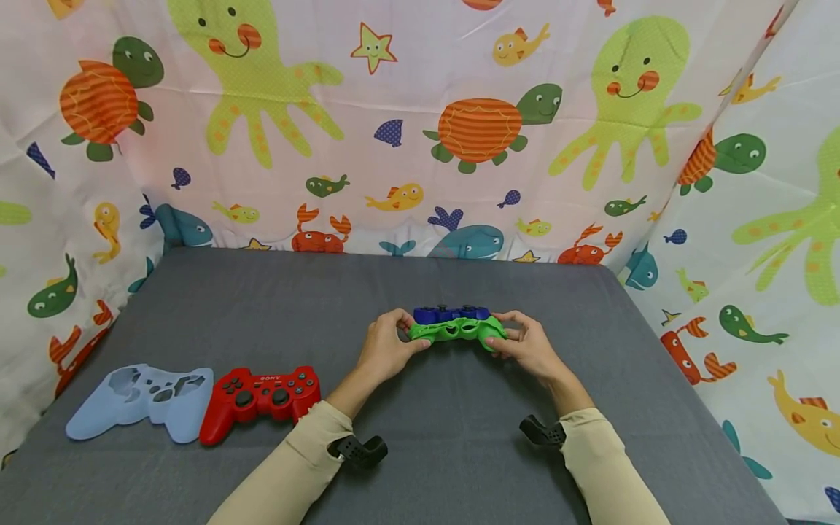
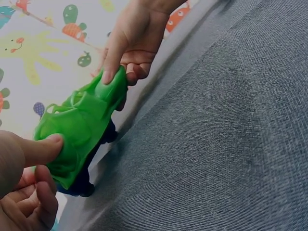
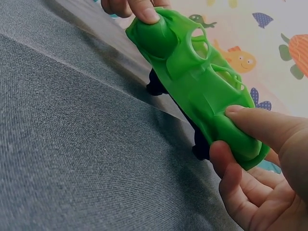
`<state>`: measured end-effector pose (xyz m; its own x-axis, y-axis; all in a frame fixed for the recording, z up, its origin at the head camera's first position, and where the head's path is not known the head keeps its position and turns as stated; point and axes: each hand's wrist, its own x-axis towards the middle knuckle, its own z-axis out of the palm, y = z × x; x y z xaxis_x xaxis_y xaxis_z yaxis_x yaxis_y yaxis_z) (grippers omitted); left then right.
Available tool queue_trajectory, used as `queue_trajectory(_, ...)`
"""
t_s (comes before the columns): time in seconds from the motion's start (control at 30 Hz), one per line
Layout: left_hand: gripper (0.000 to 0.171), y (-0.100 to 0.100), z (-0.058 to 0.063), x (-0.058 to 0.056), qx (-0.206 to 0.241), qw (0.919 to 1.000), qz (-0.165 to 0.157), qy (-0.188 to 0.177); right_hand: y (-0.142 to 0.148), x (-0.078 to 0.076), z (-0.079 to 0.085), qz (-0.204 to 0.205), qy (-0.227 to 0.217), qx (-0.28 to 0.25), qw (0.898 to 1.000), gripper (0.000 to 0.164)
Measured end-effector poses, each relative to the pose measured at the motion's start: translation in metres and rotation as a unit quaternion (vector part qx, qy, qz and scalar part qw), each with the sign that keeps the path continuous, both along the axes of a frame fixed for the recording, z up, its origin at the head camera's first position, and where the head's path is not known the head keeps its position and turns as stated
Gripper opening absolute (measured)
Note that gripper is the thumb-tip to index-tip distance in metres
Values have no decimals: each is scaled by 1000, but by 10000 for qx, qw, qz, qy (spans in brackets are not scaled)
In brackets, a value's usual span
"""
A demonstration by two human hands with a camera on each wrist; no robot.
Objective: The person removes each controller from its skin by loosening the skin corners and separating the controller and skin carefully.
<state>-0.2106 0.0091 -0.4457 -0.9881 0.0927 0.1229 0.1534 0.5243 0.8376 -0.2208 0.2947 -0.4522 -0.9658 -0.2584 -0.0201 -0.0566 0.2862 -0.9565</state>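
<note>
A green silicone controller cover [image 1: 459, 329] is held between both hands at mid-table, with a dark blue game controller [image 1: 451, 315] right behind it. The cover lies over the controller's near side and its openings look stretched. My left hand [image 1: 386, 343] pinches the cover's left end, thumb on the near face. At the other end, my right hand [image 1: 530, 346] grips it the same way, thumb [image 3: 245, 118] pressing the rounded corner. The controller's thumbsticks stick out past the cover's edge in both wrist views. Most of its body is hidden by the cover.
To the left on the grey cloth-covered table [image 1: 426, 467] lie a pale blue controller cover [image 1: 157, 394] and a red game controller [image 1: 262, 397], edges meeting. A sea-animal curtain [image 1: 394, 95] hangs behind and along the sides. Black wrist straps sit at both sleeve cuffs.
</note>
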Motion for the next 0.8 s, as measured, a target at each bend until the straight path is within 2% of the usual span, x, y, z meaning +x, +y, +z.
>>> queue_trajectory(0.47, 32, 0, -2, 7, 4, 9998, -94, -146, -6, 6, 1, -241, -186, -52, 9995, 52)
queue_trajectory(0.6, 34, 4, -2, 6, 110, 9999, -70, -28, -5, 6, 3, -343, -162, -66, 9993, 51)
queue_trajectory(0.8, 33, 5, -3, 4, 91, 9999, 63, 115, -5, 4, 6, -254, -169, -26, 9995, 52)
